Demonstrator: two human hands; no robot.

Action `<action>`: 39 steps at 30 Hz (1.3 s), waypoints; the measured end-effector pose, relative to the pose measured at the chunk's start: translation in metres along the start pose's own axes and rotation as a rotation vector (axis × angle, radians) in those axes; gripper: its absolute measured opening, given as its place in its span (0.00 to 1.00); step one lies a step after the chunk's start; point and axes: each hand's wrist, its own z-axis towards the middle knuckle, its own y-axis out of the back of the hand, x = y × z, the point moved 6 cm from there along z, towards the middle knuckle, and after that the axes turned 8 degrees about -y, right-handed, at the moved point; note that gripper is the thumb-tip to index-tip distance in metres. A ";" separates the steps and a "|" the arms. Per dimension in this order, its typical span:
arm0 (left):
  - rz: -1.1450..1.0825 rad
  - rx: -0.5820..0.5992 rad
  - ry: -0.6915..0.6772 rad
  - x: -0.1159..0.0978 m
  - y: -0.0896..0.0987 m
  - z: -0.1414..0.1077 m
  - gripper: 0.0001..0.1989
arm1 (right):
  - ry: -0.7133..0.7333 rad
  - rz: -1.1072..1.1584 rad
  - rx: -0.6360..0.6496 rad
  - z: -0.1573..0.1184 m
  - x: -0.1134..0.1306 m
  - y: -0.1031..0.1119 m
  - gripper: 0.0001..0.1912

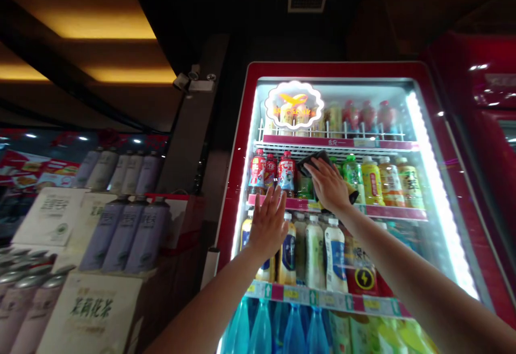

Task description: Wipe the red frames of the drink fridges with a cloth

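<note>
A dark cloth lies against the glass door of a lit drinks fridge, at the height of the second shelf. My right hand presses it there, fingers over the cloth; a yellowish patch with a dark end shows by the wrist. Lower and to the left, my left hand is open with fingers spread, palm toward the glass and apparently touching it. Red-capped bottles stand behind the glass above my left fingers. A green-capped bottle is just right of the cloth.
The fridge has a red frame and a white scalloped sticker high on the glass. To the left, lilac bottles and white cartons are stacked. Another red cabinet stands at the right.
</note>
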 end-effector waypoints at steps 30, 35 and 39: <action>-0.138 -0.092 -0.163 -0.079 -0.043 0.106 0.34 | -0.206 -0.033 0.104 -0.018 -0.110 0.035 0.28; -0.175 -0.066 -0.236 -0.100 -0.048 0.105 0.33 | -0.471 -0.120 -0.095 -0.043 -0.161 0.056 0.29; -0.202 -0.103 -0.271 -0.114 -0.043 0.102 0.34 | -0.349 -0.117 -0.117 -0.082 -0.141 0.047 0.32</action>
